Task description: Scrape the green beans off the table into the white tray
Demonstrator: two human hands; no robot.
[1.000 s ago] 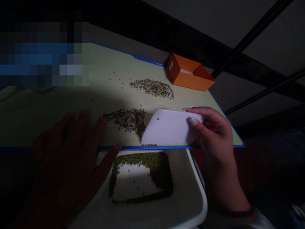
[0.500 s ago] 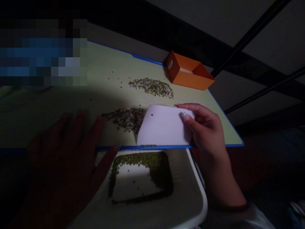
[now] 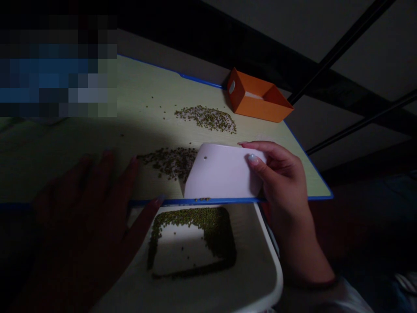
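Observation:
My right hand (image 3: 283,174) pinches a white plastic scraper (image 3: 224,171) between thumb and fingers, its lower edge by the blue table rim. Against the scraper's left side lies a pile of small green beans mixed with pale grains (image 3: 172,163). A few beans sit on the rim below the scraper. My left hand (image 3: 94,204) is spread open over the table's front edge, in shadow, with its fingertips close to the pile's left end. Below the edge, a white basin (image 3: 254,256) holds green beans (image 3: 218,230) gathered around its floor.
Farther back on the pale green table (image 3: 137,91) lies a second pile of beans and pale grains (image 3: 208,118), with stray beans to its left. An orange box (image 3: 263,104) stands at the back right corner. The upper left is pixelated.
The scraper has shifted very slightly left, and fewer beans lie on the rim below it. Both hands keep nearly the same pose.

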